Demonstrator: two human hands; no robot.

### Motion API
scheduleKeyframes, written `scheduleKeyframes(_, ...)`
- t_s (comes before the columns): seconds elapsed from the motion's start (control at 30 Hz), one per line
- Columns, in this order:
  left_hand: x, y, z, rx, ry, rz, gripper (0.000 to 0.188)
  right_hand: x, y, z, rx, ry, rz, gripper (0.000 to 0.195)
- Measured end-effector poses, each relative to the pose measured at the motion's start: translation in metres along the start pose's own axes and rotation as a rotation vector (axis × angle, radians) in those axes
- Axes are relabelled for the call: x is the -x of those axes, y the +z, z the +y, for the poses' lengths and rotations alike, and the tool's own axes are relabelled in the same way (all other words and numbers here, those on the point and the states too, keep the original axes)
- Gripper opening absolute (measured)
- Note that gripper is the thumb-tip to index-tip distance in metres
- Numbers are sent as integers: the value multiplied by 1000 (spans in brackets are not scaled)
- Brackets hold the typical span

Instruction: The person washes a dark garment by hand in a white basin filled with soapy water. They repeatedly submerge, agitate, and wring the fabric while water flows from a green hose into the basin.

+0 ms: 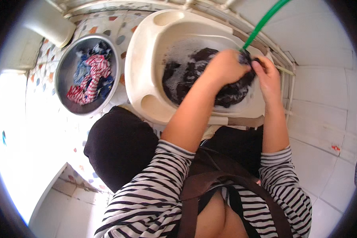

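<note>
A cream plastic baby bathtub stands before me with sudsy water in it. Dark wet cloth lies bunched in the water, with white foam on its folds. Over the tub's right part, my left hand grips a piece of this cloth, its fingers curled. My right hand pinches the cloth close beside it, thumb against fingers. The bunched part between the hands is small and partly hidden by them. A green hose comes down from the top and ends behind my left hand; its outlet is hidden.
Left of the tub, a round metal basin holds a red-and-white striped garment and blue clothes. A white pipe rack runs behind the tub, near the tiled wall. The floor has a stone-chip pattern.
</note>
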State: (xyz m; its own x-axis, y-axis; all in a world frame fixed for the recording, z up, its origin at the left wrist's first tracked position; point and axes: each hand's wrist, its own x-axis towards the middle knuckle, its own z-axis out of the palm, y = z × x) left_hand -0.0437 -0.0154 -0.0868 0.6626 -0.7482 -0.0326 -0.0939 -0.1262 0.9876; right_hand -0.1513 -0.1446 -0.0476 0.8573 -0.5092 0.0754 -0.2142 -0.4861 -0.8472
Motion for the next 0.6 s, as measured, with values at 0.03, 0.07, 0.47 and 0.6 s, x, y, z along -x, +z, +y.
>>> scheduleKeyframes(0.03,-2,2,2,51,1,63,49,0,-3,-4,90,42,9,33)
scheduleKeyframes(0.07,-5,1,2,28,-12,140,50,-6,-6,17,125,-11,-53,40)
scheduleKeyframes(0.47,-1,-7,22,303,-88,280,29,16,32,34,810,434,-644,57)
scheduleKeyframes(0.6,8,-6,38,649,-69,392,24,24,39,32,858,503,-709,70)
